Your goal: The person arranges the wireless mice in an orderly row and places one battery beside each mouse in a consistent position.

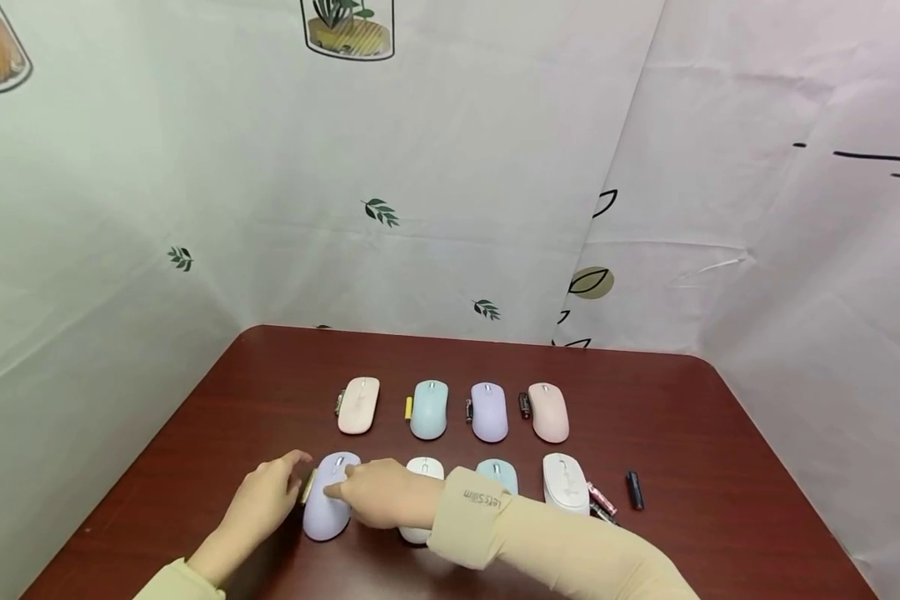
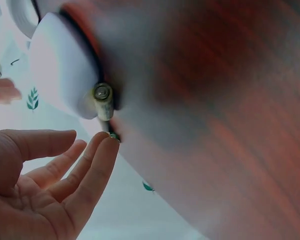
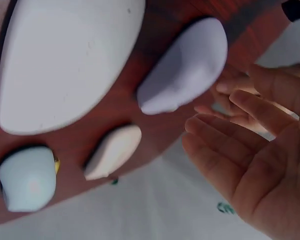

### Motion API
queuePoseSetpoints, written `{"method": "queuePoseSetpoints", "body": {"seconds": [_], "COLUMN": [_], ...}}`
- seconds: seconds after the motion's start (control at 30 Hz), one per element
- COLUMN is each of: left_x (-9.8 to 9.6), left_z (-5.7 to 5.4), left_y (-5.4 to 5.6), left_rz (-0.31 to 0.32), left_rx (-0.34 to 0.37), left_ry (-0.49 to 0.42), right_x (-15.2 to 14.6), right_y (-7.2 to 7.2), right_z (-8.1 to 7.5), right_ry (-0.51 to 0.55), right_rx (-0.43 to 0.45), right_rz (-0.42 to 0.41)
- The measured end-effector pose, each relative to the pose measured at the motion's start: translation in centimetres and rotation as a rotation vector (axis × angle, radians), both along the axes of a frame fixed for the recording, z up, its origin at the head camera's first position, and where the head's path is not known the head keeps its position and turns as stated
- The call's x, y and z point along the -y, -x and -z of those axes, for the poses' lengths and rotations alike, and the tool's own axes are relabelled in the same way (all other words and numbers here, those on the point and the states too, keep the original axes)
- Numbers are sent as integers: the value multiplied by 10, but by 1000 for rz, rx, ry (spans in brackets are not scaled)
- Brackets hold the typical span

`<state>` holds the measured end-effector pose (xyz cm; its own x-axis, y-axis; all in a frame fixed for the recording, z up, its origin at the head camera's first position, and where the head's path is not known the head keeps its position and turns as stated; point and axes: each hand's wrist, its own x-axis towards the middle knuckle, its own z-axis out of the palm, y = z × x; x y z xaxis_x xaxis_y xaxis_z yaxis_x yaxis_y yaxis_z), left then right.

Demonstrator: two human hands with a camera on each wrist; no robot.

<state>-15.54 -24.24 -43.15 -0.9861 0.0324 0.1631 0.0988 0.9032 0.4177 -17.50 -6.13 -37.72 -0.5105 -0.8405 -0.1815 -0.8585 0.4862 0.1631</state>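
Note:
A lavender computer mouse (image 1: pixel 326 515) lies at the front left of the table, with a pale gold battery (image 1: pixel 308 487) along its left side. My left hand (image 1: pixel 265 497) is just left of that battery. In the left wrist view its fingers are loosely bent, thumb apart, with the fingertips near the battery (image 2: pixel 104 104); whether they touch is unclear. My right hand (image 1: pixel 381 493) reaches in from the right over the lavender mouse's right edge. In the right wrist view its fingers are extended beside the lavender mouse (image 3: pixel 187 70), and nothing is seen in them.
A white mouse (image 1: pixel 417 536), partly under my right forearm, a light blue mouse (image 1: pixel 498 473) and another white mouse (image 1: pixel 565 482) continue the front row. Behind stand cream (image 1: pixel 359 406), blue (image 1: pixel 429 410), lavender (image 1: pixel 489 412) and pink (image 1: pixel 548 413) mice with batteries beside them. A dark battery (image 1: pixel 634 490) lies right.

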Motion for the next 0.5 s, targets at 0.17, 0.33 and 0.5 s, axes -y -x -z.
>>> {"method": "queuePoseSetpoints", "body": {"seconds": [0.17,0.33,0.5], "left_x": [-5,-16,-34], "left_z": [-12,-23,-30], "left_y": [-2,-3,-6], "left_rz": [-8,-5,52], "left_rx": [-62,-156,-185], "left_ry": [47,69,40], "right_x": [-18,-44,-71], "right_y": [6,18,27], "right_z": [-16,-27,-34], "right_ry": [118,248,400], "right_rx": [-34,35,119], "right_rz": [-32,17,129]}}
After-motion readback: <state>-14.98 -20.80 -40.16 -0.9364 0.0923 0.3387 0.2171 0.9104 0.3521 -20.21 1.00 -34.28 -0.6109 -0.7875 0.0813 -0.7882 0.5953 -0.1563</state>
